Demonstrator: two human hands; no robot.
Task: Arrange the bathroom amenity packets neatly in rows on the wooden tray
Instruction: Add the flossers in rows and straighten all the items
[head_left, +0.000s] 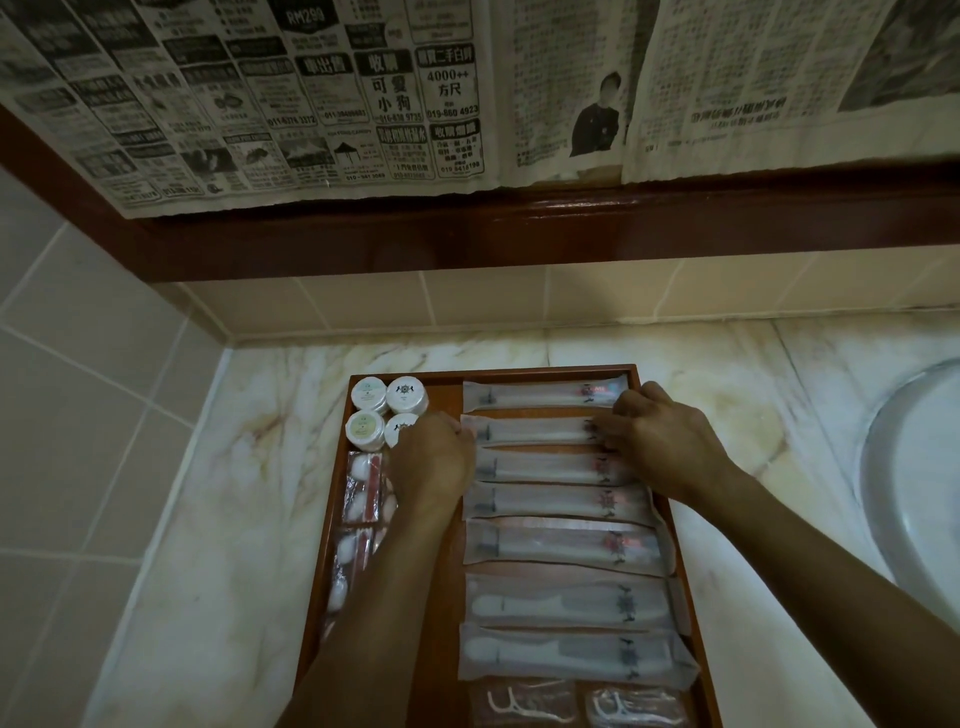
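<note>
A wooden tray lies on the marble counter. Several long translucent packets lie side by side in a column on its right half. My left hand pinches the left end and my right hand the right end of the second packet from the back. Round white lidded jars sit in the tray's back left corner. Clear packets with cotton and a red stick lie along the left side. Two floss-pick packets lie at the near end.
A white sink basin curves in at the right. Tiled walls close the corner at left and behind. A dark wooden frame covered with newspaper hangs above the counter.
</note>
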